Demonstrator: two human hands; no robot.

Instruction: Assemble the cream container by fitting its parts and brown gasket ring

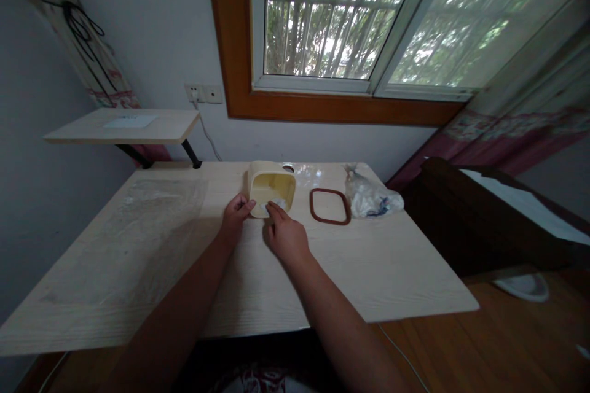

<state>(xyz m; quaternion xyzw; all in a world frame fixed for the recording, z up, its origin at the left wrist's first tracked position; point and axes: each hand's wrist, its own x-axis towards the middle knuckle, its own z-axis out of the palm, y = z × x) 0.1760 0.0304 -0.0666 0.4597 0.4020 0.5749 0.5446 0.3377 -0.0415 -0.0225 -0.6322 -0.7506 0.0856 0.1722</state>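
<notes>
A cream plastic box (271,173) is tipped on the table so that its yellowish hollow inside faces me. My left hand (237,212) grips the box's lower left rim, thumb over the edge. Reaching into the opening, my right hand (286,230) has its fingers closed on a crumpled white tissue (278,202) against the inner wall; the fingers partly cover it. To the right of the box lies a reddish-brown square frame (330,221), flat on the table and touched by neither hand.
A knotted clear plastic bag (373,196) with whitish contents sits at the back right of the pale wooden table (369,270). Clear plastic sheeting (152,227) covers its left part. A raised shelf (161,129) with a paper stands at the back left, below a wall socket (203,93).
</notes>
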